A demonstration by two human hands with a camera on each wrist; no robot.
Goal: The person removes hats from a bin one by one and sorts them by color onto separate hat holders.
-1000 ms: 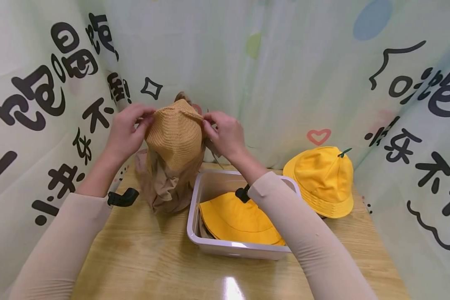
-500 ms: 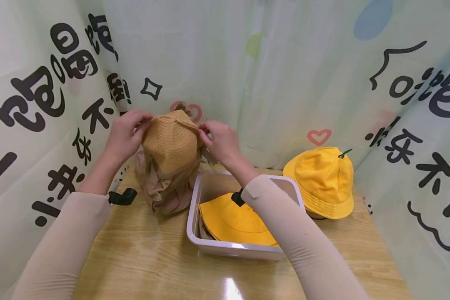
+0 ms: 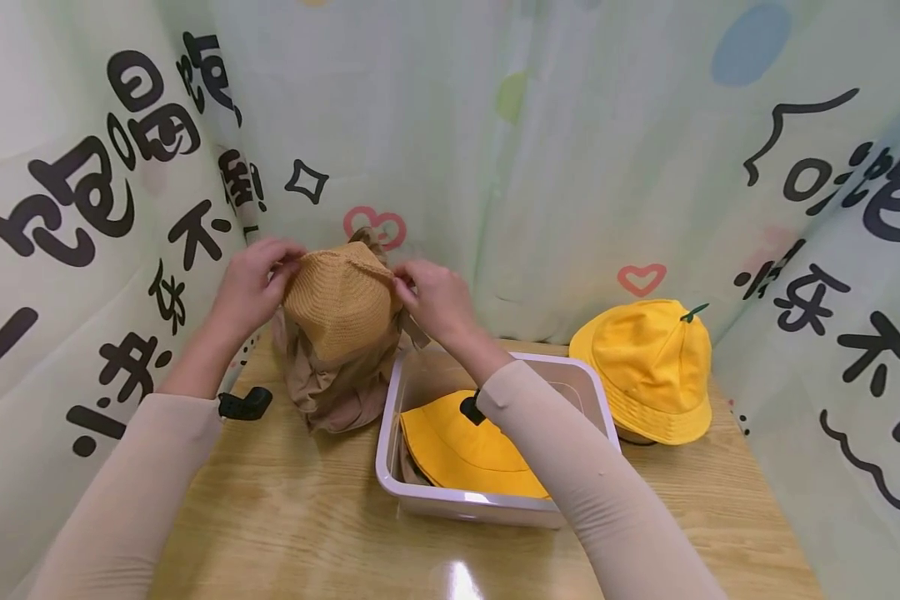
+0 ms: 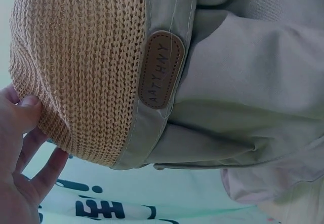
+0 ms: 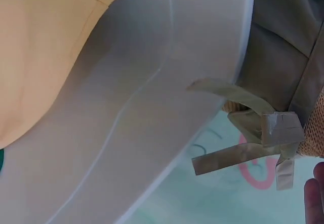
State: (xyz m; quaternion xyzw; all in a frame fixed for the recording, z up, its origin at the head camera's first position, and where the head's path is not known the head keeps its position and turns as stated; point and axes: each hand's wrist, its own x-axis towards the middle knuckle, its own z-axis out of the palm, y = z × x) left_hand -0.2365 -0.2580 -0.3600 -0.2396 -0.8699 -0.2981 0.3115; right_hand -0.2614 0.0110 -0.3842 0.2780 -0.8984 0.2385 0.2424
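Observation:
A sun hat with a tan knitted crown [image 3: 341, 304] and a brownish fabric brim [image 3: 345, 396] hangs between my hands at the back left. My left hand [image 3: 258, 279] pinches the left side of the crown; thumb and fingers show on the knit in the left wrist view. At the crown's right side, my right hand [image 3: 435, 300] pinches the knitted edge. A leather label [image 4: 162, 69] sits on the hat's band. In the right wrist view a fabric bow [image 5: 281, 127] hangs from the hat, and only my right fingertips [image 5: 314, 193] show.
Right of the hat, a pale plastic bin [image 3: 480, 504] holds a yellow hat [image 3: 465, 450], partly hidden by my right forearm. Another yellow hat [image 3: 645, 367] with a green sprout stands right of the bin. Behind the wooden table [image 3: 307, 533] hangs a printed curtain [image 3: 450, 125].
Both hands have lowered the knitted hat toward the table, drifting slightly left. Their grip on the crown looks the same. The bin and the yellow hats stay in place.

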